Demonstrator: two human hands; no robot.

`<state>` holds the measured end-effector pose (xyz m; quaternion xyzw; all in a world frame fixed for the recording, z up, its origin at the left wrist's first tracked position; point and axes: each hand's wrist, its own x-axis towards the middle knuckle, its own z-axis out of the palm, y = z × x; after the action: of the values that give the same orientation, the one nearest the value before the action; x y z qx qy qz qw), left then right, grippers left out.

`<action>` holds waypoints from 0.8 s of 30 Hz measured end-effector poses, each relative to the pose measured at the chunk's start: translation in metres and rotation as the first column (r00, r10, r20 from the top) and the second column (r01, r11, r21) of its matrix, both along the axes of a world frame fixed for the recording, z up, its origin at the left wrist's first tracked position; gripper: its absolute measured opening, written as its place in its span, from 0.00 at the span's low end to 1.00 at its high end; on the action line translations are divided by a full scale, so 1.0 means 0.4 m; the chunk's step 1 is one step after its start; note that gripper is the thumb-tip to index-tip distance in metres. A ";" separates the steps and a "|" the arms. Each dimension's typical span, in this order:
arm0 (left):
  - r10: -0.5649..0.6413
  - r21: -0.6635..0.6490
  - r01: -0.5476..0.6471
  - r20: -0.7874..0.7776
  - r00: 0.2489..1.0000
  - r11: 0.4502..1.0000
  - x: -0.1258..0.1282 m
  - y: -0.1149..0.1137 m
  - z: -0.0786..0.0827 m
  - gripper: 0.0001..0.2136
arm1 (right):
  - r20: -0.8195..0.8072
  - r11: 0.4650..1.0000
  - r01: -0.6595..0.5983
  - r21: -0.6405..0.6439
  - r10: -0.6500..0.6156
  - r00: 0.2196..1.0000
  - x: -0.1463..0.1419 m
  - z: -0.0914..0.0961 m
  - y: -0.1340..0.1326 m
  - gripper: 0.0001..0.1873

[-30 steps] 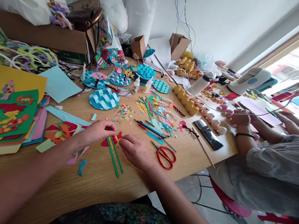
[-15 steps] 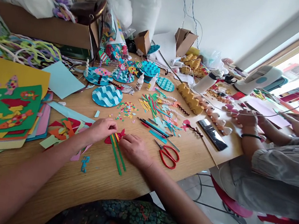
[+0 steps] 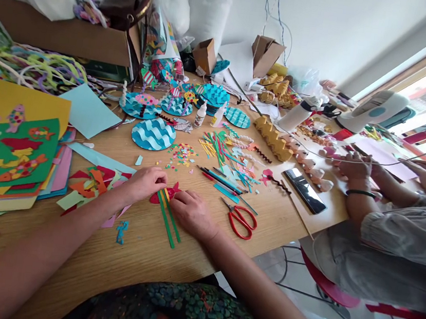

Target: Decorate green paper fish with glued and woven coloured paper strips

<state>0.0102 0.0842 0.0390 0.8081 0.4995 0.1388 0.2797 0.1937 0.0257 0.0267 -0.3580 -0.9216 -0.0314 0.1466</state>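
My left hand (image 3: pixel 148 182) is closed, thumb and fingers pinched at the upper ends of thin green and yellow paper strips (image 3: pixel 167 222). Beneath the strips lies a red paper fish (image 3: pixel 174 190), partly covered by the strips and my fingers. My right hand (image 3: pixel 193 215) rests on the table with its fingers curled against the right side of the strips; its fingertips are partly hidden. Red-handled scissors (image 3: pixel 242 221) lie to the right of my right hand. A small blue paper scrap (image 3: pixel 121 232) sits below my left wrist.
Coloured paper scraps (image 3: pixel 95 186) and a stack of paper (image 3: pixel 48 160) are at left. Pencils (image 3: pixel 222 179), confetti dots (image 3: pixel 182 156), glue bottles (image 3: pixel 200 115) and a wavy blue disc (image 3: pixel 153 134) lie beyond my hands. A phone (image 3: pixel 305 190) and another person's hands (image 3: pixel 354 167) are at right.
My right hand has shifted very slightly away from the fish, and more of the red paper shows between my hands. The left hand holds its place.
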 end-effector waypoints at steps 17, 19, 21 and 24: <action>0.010 0.035 -0.009 -0.016 1.000 0.999 0.005 -0.004 -0.006 0.04 | 0.036 0.999 -0.008 -0.046 0.010 0.999 0.001 0.001 -0.006 0.08; 0.009 0.038 -0.008 -0.021 1.000 0.999 0.004 -0.004 -0.008 0.04 | 0.051 0.999 -0.009 -0.043 0.011 0.999 0.000 0.002 -0.006 0.08; 0.006 0.041 -0.005 -0.027 1.000 0.999 0.004 -0.005 -0.010 0.04 | 0.058 0.999 -0.010 -0.041 0.012 0.998 0.000 0.002 -0.006 0.08; 0.000 0.046 0.002 -0.032 1.000 0.999 0.003 -0.006 -0.011 0.05 | 0.050 0.999 -0.014 -0.051 0.016 0.999 0.000 0.001 -0.007 0.08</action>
<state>0.0116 0.0818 0.0345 0.8166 0.5002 0.1374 0.2531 0.1936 0.0230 0.0270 -0.3536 -0.9282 -0.0161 0.1145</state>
